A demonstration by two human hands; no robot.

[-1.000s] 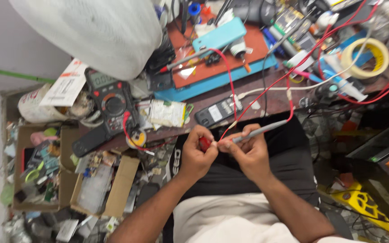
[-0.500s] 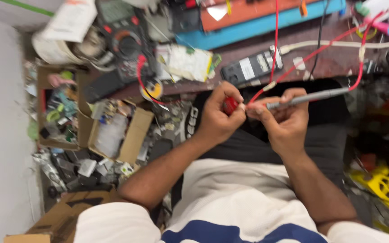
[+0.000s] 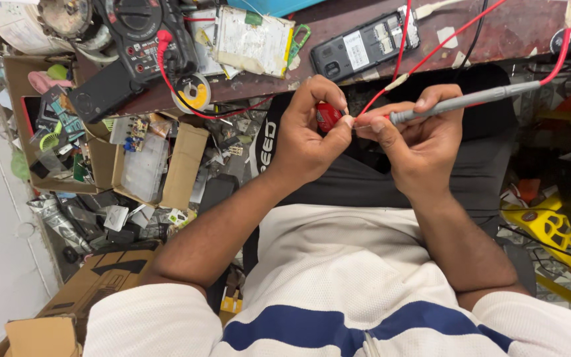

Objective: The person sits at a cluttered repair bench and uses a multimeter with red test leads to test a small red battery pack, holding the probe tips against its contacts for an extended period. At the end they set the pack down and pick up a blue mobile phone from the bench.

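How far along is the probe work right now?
Done: the red lead is plugged into the meter. In hand: left hand pinches a small red part, right hand holds the grey probe against it. Left: the phone lies untouched.

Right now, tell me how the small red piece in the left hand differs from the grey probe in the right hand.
The red piece is short and stubby, mostly hidden inside the left hand; the grey probe is long and slim, jutting well past the right hand. The red piece is pinched between thumb and fingers, while the grey probe lies across the fingers, nearly level. Only the grey probe visibly trails a red lead. Both meet between the hands.
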